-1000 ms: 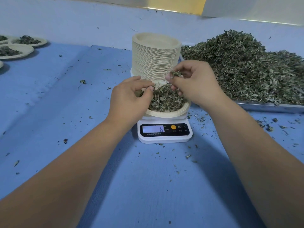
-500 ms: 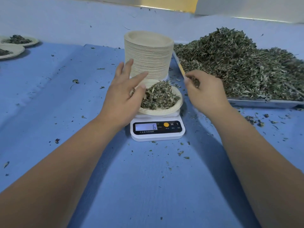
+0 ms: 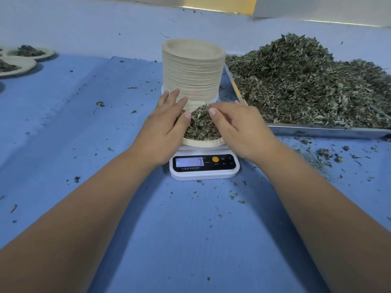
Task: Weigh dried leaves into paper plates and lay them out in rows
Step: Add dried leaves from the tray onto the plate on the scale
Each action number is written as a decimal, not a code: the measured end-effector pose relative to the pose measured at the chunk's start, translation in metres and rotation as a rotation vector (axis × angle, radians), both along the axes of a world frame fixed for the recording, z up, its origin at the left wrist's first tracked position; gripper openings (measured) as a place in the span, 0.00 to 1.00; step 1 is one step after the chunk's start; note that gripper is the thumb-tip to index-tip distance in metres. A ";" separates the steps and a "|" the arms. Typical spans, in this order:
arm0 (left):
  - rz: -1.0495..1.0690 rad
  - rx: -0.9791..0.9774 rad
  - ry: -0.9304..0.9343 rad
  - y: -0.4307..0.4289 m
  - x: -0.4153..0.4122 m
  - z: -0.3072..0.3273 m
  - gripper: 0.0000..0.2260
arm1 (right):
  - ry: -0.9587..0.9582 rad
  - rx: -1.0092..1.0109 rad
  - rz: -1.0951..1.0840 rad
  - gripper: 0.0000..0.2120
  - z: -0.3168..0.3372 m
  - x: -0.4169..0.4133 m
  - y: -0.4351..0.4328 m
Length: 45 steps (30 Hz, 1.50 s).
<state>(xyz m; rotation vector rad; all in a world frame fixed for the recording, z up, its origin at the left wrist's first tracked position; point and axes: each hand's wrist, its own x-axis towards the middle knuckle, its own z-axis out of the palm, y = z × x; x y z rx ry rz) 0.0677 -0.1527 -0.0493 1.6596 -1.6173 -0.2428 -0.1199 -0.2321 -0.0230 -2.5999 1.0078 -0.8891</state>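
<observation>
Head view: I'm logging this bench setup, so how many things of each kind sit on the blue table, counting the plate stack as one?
Plates holding leaves: 3, namely the plate on the scale and two far-left plates
Stack of empty plates: 1
Scale: 1
Metal tray of loose leaves: 1
Total: 6

Your table cover (image 3: 74, 134) is plain mid-blue, flecked with dark green crumbs. At centre the scale (image 3: 213, 175) is white with a black panel, a pale lilac display and one orange-yellow button (image 3: 215, 159). The plate stack (image 3: 192, 75) above it is cream with fine ribbed lines. The leaf heap (image 3: 306, 85) at upper right is dull grey-green on a silver tray (image 3: 317, 131).
</observation>
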 end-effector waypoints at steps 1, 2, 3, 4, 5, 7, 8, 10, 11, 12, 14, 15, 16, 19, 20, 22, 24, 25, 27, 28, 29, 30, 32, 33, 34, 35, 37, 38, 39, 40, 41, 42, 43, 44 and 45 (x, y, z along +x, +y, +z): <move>0.006 -0.004 0.015 0.000 0.000 0.000 0.30 | -0.004 -0.004 0.008 0.13 0.000 -0.001 0.000; 0.011 -0.004 0.026 0.000 0.001 -0.001 0.29 | 0.006 0.002 0.018 0.14 0.000 0.000 0.000; 0.013 -0.004 0.033 -0.001 0.001 -0.001 0.29 | 0.037 0.013 0.029 0.16 0.001 0.001 -0.001; 0.015 -0.003 0.039 -0.001 0.001 -0.002 0.29 | 0.082 0.026 0.035 0.19 0.002 0.003 -0.002; 0.016 -0.004 0.052 -0.002 0.001 -0.002 0.29 | 0.126 0.039 0.034 0.21 0.004 0.005 -0.004; 0.023 -0.006 0.081 -0.002 0.001 -0.003 0.28 | 0.168 0.060 0.029 0.22 0.002 0.006 -0.004; 0.027 -0.009 0.091 -0.002 0.001 -0.004 0.28 | 0.164 0.056 0.035 0.22 0.000 0.005 -0.004; 0.030 -0.018 0.109 -0.001 0.002 -0.004 0.26 | 0.111 0.017 0.055 0.21 -0.003 0.003 -0.002; 0.034 -0.025 0.125 -0.001 0.001 -0.004 0.25 | 0.065 -0.009 0.053 0.21 -0.003 0.002 -0.002; 0.044 -0.033 0.148 0.000 0.001 -0.003 0.23 | 0.012 -0.034 0.041 0.20 -0.002 0.000 -0.002; 0.082 -0.049 0.204 0.001 -0.001 -0.001 0.21 | -0.077 -0.047 -0.007 0.20 0.002 -0.007 -0.004; 0.106 -0.051 0.234 0.001 -0.001 0.000 0.21 | -0.099 -0.039 -0.036 0.19 0.002 -0.010 -0.006; 0.129 -0.049 0.267 0.001 -0.001 0.000 0.21 | -0.099 -0.033 -0.065 0.19 0.002 -0.013 -0.008; 0.188 -0.023 0.400 -0.002 0.001 -0.001 0.21 | 0.063 -0.041 -0.143 0.22 -0.005 -0.017 -0.014; 0.207 -0.013 0.433 -0.003 0.002 -0.002 0.21 | 0.120 -0.056 -0.168 0.24 -0.007 -0.018 -0.016; 0.237 0.002 0.475 -0.007 0.003 -0.003 0.21 | 0.167 -0.057 -0.210 0.27 -0.010 -0.019 -0.020; 0.249 0.011 0.519 -0.010 0.003 -0.004 0.20 | 0.147 -0.018 -0.215 0.28 -0.012 -0.020 -0.021; 0.252 0.014 0.547 -0.011 0.003 -0.004 0.20 | 0.127 0.005 -0.201 0.28 -0.013 -0.019 -0.020; 0.274 0.028 0.598 -0.013 0.004 -0.003 0.14 | 0.101 0.021 -0.166 0.28 -0.015 -0.017 -0.018; 0.291 0.038 0.615 -0.013 0.004 -0.003 0.09 | 0.096 0.012 -0.157 0.28 -0.016 -0.015 -0.017; 0.297 0.040 0.639 -0.013 0.004 -0.002 0.08 | 0.094 -0.001 -0.155 0.28 -0.015 -0.013 -0.017; 0.296 0.041 0.671 -0.013 0.005 -0.001 0.09 | 0.093 -0.009 -0.155 0.28 -0.015 -0.012 -0.016; 0.286 0.048 0.712 -0.014 0.005 -0.002 0.10 | 0.100 -0.003 -0.157 0.27 -0.015 -0.012 -0.016; 0.275 0.051 0.724 -0.014 0.005 -0.001 0.10 | 0.109 0.008 -0.157 0.27 -0.015 -0.013 -0.015; 0.262 0.053 0.730 -0.014 0.005 -0.001 0.09 | 0.118 0.017 -0.157 0.27 -0.015 -0.013 -0.015; 0.250 0.052 0.733 -0.014 0.004 -0.001 0.08 | 0.124 0.022 -0.158 0.27 -0.015 -0.013 -0.014; 0.236 0.041 0.748 -0.014 0.004 0.000 0.07 | 0.125 0.022 -0.163 0.27 -0.016 -0.013 -0.014; 0.230 0.034 0.760 -0.014 0.005 -0.001 0.07 | 0.121 0.022 -0.166 0.27 -0.015 -0.013 -0.014; 0.227 0.031 0.777 -0.014 0.005 -0.001 0.08 | 0.115 0.024 -0.171 0.27 -0.015 -0.014 -0.015; 0.221 0.037 0.801 -0.014 0.005 -0.001 0.10 | 0.108 0.028 -0.176 0.27 -0.015 -0.014 -0.015; 0.210 0.046 0.832 -0.015 0.005 -0.001 0.12 | 0.102 0.035 -0.182 0.27 -0.015 -0.015 -0.016; 0.192 0.054 0.868 -0.014 0.005 -0.001 0.15 | 0.090 0.047 -0.182 0.27 -0.015 -0.015 -0.016; 0.176 0.059 0.902 -0.014 0.005 0.000 0.18 | 0.070 0.067 -0.178 0.26 -0.015 -0.014 -0.016; 0.164 0.063 0.925 -0.013 0.004 0.000 0.20 | 0.045 0.089 -0.171 0.25 -0.015 -0.014 -0.016; 0.157 0.065 0.937 -0.014 0.004 0.001 0.22 | 0.021 0.109 -0.162 0.23 -0.015 -0.013 -0.015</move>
